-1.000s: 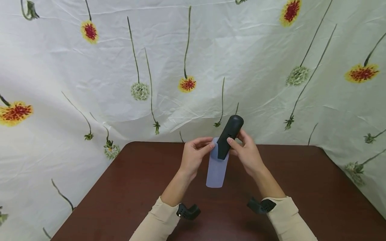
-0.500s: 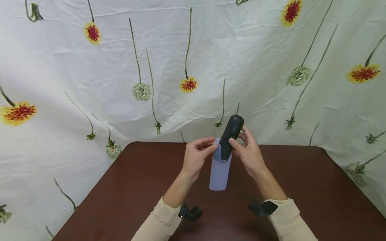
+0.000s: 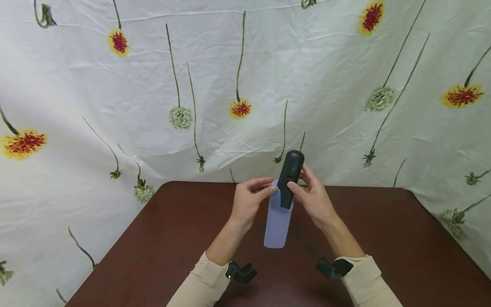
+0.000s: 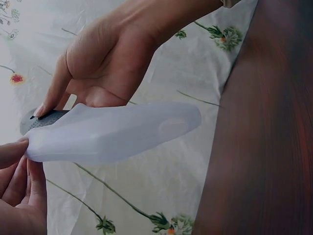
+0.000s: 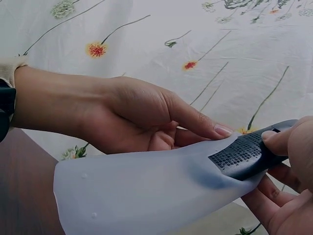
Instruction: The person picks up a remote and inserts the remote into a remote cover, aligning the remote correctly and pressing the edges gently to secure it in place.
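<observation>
Wrinkled white cloth (image 3: 130,85), printed with long-stemmed flowers, fills the upper frame; a smooth, dark red-brown surface (image 3: 172,238) spans the lower. Around the centre, the left hand (image 3: 247,200) and right hand (image 3: 315,198), in cream sleeves (image 3: 203,279), stand close together. The left hand's grip pinches the upper rim of a long, translucent cover (image 3: 276,229) with rounded corners; the right hand's grip pinches a narrower black, round-ended rod (image 3: 290,169), partly inside the cover, its face finely gridded in the right wrist view.
</observation>
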{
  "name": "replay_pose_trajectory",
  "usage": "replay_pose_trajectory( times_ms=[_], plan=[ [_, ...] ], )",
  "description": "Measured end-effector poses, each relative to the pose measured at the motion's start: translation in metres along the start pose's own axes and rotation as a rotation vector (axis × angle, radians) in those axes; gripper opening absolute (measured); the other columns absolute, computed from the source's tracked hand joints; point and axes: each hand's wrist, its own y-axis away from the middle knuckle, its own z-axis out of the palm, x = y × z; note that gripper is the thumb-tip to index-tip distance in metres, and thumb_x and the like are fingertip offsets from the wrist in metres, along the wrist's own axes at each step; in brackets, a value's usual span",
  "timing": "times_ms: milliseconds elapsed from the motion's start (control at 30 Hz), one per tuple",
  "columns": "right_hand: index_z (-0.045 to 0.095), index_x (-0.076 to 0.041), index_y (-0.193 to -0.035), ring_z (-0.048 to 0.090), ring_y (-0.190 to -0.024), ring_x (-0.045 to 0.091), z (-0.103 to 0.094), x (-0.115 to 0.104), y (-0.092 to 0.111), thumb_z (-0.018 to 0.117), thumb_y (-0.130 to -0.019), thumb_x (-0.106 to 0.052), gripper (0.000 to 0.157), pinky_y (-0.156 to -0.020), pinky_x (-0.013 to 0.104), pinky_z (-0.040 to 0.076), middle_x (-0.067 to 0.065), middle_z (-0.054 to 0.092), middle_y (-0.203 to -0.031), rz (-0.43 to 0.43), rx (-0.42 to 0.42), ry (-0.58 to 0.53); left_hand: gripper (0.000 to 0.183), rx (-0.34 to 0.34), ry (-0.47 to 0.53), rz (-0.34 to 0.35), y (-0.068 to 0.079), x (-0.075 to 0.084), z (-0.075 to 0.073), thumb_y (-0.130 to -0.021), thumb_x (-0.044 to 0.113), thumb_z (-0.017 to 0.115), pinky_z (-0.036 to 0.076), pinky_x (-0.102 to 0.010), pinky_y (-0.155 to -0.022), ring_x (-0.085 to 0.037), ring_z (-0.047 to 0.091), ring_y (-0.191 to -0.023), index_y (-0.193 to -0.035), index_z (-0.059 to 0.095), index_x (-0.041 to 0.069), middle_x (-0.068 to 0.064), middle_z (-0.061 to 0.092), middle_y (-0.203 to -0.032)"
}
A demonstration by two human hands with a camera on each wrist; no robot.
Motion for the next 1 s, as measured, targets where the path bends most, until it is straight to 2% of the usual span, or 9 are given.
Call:
replay_pose_trajectory(
  times_ms=[167,267,333,667,1000],
  plan=[
    [0.030,-0.021,-0.164,0.072,-0.103,0.027,-0.0010,-0.0034,0.0012,0.063,-0.102,-0.001,0.073,-0.087,0.041,0.058,0.022,0.047,-0.137,-0.043,0.024,0.036,0.036,-0.088,0.020,-0.076,0.0000,0.0001,-0.0029,-0.092,0.000,0.076,0.055,-0.031,-0.089,-0.018,0.068,-0.100,-0.126,0.068,-0.009,-0.013,0.072,-0.109],
    [0.033,-0.020,-0.163,0.073,-0.101,0.027,-0.0011,-0.0046,0.0016,0.065,-0.101,0.000,0.073,-0.086,0.041,0.059,0.021,0.048,-0.133,-0.077,0.041,0.059,0.036,-0.140,-0.009,-0.130,0.0014,-0.0003,-0.0043,-0.094,0.005,0.075,0.056,-0.033,-0.088,-0.019,0.069,-0.098,-0.127,0.068,-0.009,-0.011,0.073,-0.107],
    [0.033,-0.019,-0.163,0.073,-0.101,0.026,0.0000,-0.0048,0.0022,0.066,-0.101,-0.001,0.073,-0.086,0.039,0.059,0.021,0.050,-0.129,-0.093,0.050,0.067,0.032,-0.158,-0.030,-0.143,0.0024,0.0001,-0.0045,-0.094,0.006,0.075,0.057,-0.034,-0.086,-0.019,0.070,-0.094,-0.123,0.070,-0.008,-0.010,0.074,-0.103],
    [0.037,-0.018,-0.161,0.073,-0.098,0.024,0.0042,-0.0038,0.0028,0.071,-0.098,-0.003,0.073,-0.083,0.036,0.060,0.020,0.054,-0.119,-0.129,0.080,0.123,0.025,-0.196,-0.058,-0.085,0.0022,-0.0002,-0.0044,-0.093,0.004,0.077,0.058,-0.035,-0.082,-0.022,0.067,-0.091,-0.116,0.074,-0.007,-0.012,0.072,-0.102],
    [0.035,-0.024,-0.163,0.073,-0.096,0.027,0.0002,-0.0039,0.0027,0.068,-0.099,-0.001,0.075,-0.083,0.039,0.060,0.021,0.052,-0.119,-0.084,0.018,0.048,0.025,-0.296,-0.038,-0.018,0.0005,-0.0004,-0.0071,-0.093,-0.001,0.074,0.057,-0.035,-0.082,-0.021,0.071,-0.089,-0.116,0.073,-0.010,-0.013,0.075,-0.101]
  ],
)
